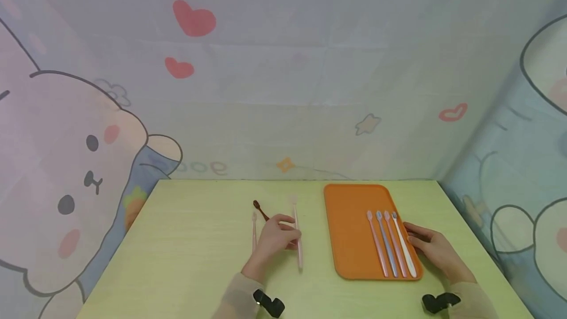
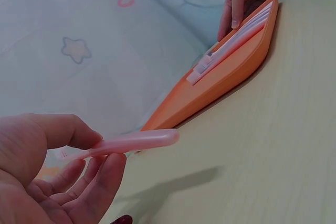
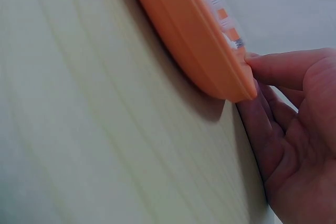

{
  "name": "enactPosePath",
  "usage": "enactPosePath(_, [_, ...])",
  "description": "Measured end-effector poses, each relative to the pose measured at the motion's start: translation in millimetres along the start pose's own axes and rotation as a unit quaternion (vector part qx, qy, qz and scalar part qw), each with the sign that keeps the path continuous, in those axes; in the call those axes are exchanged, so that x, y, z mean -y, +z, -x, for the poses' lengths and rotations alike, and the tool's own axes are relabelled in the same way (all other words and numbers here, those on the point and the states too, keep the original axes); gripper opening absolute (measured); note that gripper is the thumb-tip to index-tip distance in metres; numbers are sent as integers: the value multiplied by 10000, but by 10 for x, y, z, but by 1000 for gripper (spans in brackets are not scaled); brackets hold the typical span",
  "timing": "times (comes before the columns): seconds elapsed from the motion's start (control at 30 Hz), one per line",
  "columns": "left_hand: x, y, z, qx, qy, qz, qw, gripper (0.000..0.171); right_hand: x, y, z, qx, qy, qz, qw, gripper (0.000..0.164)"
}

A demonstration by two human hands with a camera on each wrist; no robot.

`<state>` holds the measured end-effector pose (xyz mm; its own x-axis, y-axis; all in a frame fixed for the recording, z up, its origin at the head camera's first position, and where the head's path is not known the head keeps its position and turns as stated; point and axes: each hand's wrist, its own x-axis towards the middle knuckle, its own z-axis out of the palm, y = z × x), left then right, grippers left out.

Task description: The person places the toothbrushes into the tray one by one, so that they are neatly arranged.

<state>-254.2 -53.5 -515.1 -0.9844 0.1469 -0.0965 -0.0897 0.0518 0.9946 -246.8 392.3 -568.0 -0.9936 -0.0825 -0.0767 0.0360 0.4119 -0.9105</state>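
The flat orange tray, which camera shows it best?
The head view, from above: nearly all of the flat orange round-cornered tray shows. The left wrist view sees it low from the side, narrowed; the right wrist view catches only part, cut off at the picture's top.

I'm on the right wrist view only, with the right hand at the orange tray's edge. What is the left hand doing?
Observer: The left hand holds a pink toothbrush off the table.
Operator: Any loose brushes lying on the table near it?
Observer: Yes, two: a brown toothbrush and a second pink toothbrush.
Operator: I can see bristle heads on the orange tray, but not the handles. Which one lies nearest the right hand?
Observer: The white-handled toothbrush, at the end of a row of four.
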Motion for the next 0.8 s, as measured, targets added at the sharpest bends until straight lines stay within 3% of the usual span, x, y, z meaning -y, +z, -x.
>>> enactPosePath(0.57, [62, 479, -1, 107, 19, 162, 9998, 41, 20, -4, 17, 117, 51, -189, 9997, 63])
enactPosePath(0.8, [58, 656, 5, 344, 168, 283, 9989, 40, 16, -4, 24, 137, 27, -347, 9993, 62])
